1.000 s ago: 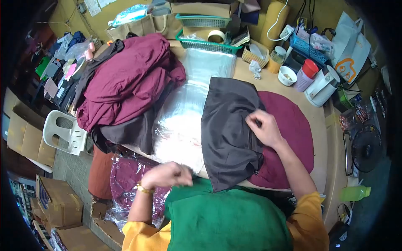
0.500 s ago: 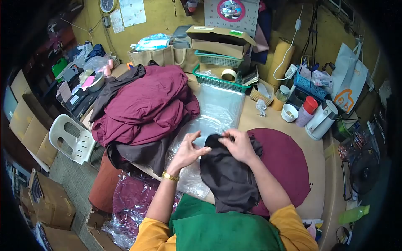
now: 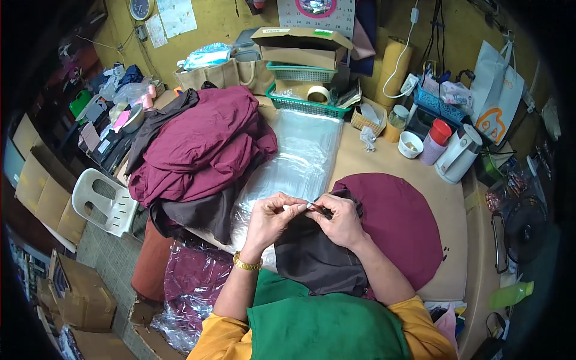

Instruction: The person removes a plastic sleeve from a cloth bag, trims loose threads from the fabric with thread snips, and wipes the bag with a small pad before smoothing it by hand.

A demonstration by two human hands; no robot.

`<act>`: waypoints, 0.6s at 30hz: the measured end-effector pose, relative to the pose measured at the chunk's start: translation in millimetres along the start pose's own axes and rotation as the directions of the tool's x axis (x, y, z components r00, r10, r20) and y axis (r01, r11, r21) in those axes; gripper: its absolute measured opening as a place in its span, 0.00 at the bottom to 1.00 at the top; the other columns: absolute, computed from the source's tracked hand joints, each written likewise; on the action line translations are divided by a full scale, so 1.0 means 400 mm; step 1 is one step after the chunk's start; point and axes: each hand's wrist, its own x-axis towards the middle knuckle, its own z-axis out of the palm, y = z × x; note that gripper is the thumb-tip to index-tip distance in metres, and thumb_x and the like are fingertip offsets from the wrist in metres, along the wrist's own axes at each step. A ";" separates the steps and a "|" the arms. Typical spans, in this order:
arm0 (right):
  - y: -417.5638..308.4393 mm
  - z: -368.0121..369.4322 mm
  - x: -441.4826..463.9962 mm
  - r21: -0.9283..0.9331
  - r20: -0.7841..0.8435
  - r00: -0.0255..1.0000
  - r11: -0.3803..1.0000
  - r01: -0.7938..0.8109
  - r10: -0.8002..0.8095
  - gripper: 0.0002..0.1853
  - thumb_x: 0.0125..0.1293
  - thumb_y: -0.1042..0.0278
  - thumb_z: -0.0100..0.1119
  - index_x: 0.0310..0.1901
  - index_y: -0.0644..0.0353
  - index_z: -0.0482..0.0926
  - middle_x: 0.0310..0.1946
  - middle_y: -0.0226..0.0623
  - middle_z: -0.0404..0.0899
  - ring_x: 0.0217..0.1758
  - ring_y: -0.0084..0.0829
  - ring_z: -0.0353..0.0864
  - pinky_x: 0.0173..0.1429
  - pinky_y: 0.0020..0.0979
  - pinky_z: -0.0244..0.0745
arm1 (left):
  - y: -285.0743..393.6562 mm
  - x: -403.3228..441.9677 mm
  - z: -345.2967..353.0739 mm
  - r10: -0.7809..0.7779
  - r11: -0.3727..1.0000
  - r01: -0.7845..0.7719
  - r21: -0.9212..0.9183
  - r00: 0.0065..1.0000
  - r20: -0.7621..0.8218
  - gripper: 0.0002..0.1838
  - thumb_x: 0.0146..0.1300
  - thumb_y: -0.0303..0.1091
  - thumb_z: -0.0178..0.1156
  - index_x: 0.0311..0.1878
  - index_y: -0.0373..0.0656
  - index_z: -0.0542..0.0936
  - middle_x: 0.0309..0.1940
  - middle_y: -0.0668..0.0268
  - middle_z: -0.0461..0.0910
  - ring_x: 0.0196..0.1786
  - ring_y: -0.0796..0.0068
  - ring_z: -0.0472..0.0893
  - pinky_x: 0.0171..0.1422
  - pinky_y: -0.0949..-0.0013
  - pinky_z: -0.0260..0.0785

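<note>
A dark brown cloth piece (image 3: 321,258) hangs over the near edge of the table, partly on a rounded maroon cloth (image 3: 393,228). My right hand (image 3: 341,222) pinches the dark cloth at its upper edge. Close beside it, my left hand (image 3: 270,222) is closed, thumb and forefinger pressed together. A tiny pale bit shows between the fingertips of both hands; what it is I cannot make out. Clear plastic bags (image 3: 303,150) lie flat just beyond the hands.
A large heap of maroon cloth (image 3: 198,144) lies to the left. Green baskets (image 3: 312,107) stand at the back. A white bowl (image 3: 410,144), a red-lidded tumbler (image 3: 434,144) and an electric kettle (image 3: 459,155) are at the right. A white plastic chair (image 3: 105,201) stands left of the table.
My left hand has gone from open fingers to a closed pinch and met the right hand at the cloth's edge. The view has shifted slightly, with the wall items higher.
</note>
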 end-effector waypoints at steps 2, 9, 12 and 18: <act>0.001 0.000 -0.002 -0.043 0.018 0.997 0.997 0.069 -0.069 0.08 0.58 0.74 0.70 0.33 0.66 0.79 0.27 0.43 0.80 0.30 0.40 0.82 0.36 0.36 0.73 | 0.045 -0.009 -0.008 -0.393 0.906 0.392 -0.160 0.919 0.025 0.09 0.65 0.31 0.68 0.40 0.33 0.86 0.34 0.62 0.84 0.31 0.85 0.80 0.32 0.82 0.69; -0.085 -0.037 -0.016 -0.335 -0.157 0.982 0.941 0.051 -0.109 0.17 0.60 0.67 0.70 0.50 0.57 0.79 0.44 0.38 0.72 0.39 0.44 0.81 0.43 0.42 0.77 | -0.034 -0.046 0.000 -0.333 0.592 0.333 -0.734 0.930 0.154 0.13 0.75 0.36 0.55 0.43 0.32 0.76 0.49 0.46 0.82 0.48 0.66 0.87 0.51 0.70 0.84; -0.121 -0.062 -0.025 -0.439 -0.077 0.982 0.890 0.121 -0.172 0.18 0.58 0.65 0.70 0.49 0.56 0.80 0.42 0.37 0.73 0.37 0.41 0.80 0.43 0.41 0.76 | -0.006 -0.052 0.028 -0.408 0.533 0.362 -0.765 0.902 0.143 0.14 0.76 0.37 0.52 0.39 0.35 0.74 0.52 0.47 0.81 0.49 0.66 0.86 0.53 0.68 0.84; -0.181 -0.063 -0.039 -0.533 -0.005 0.971 0.822 0.198 -0.237 0.21 0.53 0.67 0.73 0.50 0.58 0.80 0.40 0.37 0.72 0.35 0.38 0.78 0.37 0.37 0.74 | -0.006 -0.053 0.059 -0.349 0.626 0.304 -0.718 0.933 0.090 0.13 0.76 0.39 0.52 0.38 0.40 0.73 0.50 0.50 0.82 0.45 0.70 0.86 0.53 0.70 0.83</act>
